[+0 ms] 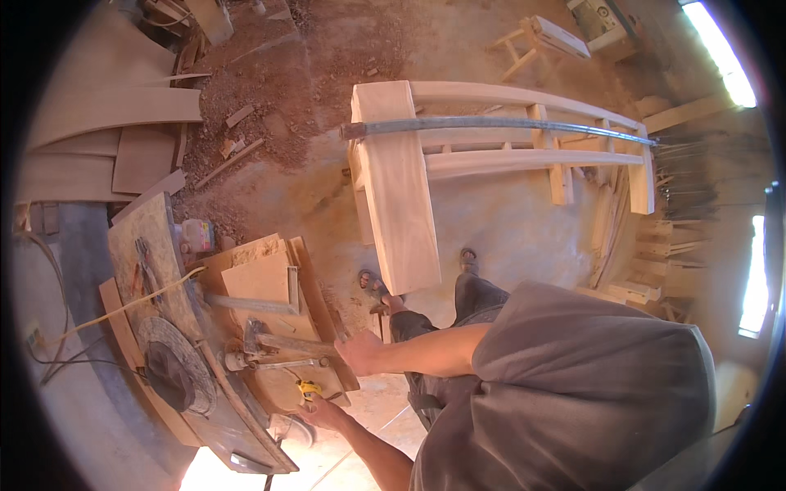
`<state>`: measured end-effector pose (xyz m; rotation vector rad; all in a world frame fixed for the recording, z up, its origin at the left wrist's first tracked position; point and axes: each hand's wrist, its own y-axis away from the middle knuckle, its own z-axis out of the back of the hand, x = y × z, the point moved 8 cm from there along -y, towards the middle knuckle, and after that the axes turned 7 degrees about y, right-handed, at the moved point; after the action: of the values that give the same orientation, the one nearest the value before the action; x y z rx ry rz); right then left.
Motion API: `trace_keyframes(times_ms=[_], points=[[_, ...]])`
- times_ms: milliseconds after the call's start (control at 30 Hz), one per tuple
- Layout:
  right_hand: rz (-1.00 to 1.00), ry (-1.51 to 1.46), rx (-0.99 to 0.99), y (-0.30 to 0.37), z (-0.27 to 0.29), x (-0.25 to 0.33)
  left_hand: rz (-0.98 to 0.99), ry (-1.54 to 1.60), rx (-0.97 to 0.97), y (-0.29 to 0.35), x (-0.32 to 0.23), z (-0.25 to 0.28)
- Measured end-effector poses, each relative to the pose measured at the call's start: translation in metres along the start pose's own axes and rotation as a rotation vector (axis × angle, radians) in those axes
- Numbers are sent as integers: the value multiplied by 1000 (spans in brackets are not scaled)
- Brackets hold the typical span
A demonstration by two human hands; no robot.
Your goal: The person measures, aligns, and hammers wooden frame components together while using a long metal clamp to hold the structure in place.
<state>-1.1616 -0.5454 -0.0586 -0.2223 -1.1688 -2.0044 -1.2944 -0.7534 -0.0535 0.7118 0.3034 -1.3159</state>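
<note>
Low at the left of my body, my left hand [326,414] has its fingers closed on a yellow tape measure [309,389] over the edge of a cluttered bench. Just above it, my right hand [358,353] is closed at the end of the wooden handle of a hammer [286,342]; its fingers are partly hidden. The hammer's metal head lies among boards [258,286] on the bench side. A metal bar clamp part [282,363] sits between the two hands. In front of me stands a pale wooden frame [399,188] with a long metal bar clamp [491,123] across it.
A straw hat [176,368], pliers [146,266] and a yellow cord [131,307] lie on the bench at left. Beside it is a plastic jug [196,236]. Curved panels [123,114] lean at far left; a sawhorse [544,41] stands at the back. Wood scraps litter the floor.
</note>
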Motion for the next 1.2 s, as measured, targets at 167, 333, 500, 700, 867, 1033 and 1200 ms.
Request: trace_keyframes(times_ms=[167, 333, 500, 700, 867, 1033, 1200], points=[[82, -213, -49, -34, -41, -2, -202, 231, 181, 13, -44, -24], [427, -209, 40, -37, 15, 34, -406, 259, 74, 72, -187, -42], [438, -293, -27, 132, 124, -138, -645, 420, -60, 97, -299, -28], [-15, -520, -140, 272, 101, -349, -1018, 148, 206, 224, -416, -126], [-622, -1447, -321, 280, 39, -431, -1340, -114, 597, 286, -466, -304], [-564, -2528, -459, 252, 39, -429, -1465, -381, 618, 307, -514, -414], [-330, -3079, -370, 195, 84, -367, -1710, -608, 610, 314, -526, -464]])
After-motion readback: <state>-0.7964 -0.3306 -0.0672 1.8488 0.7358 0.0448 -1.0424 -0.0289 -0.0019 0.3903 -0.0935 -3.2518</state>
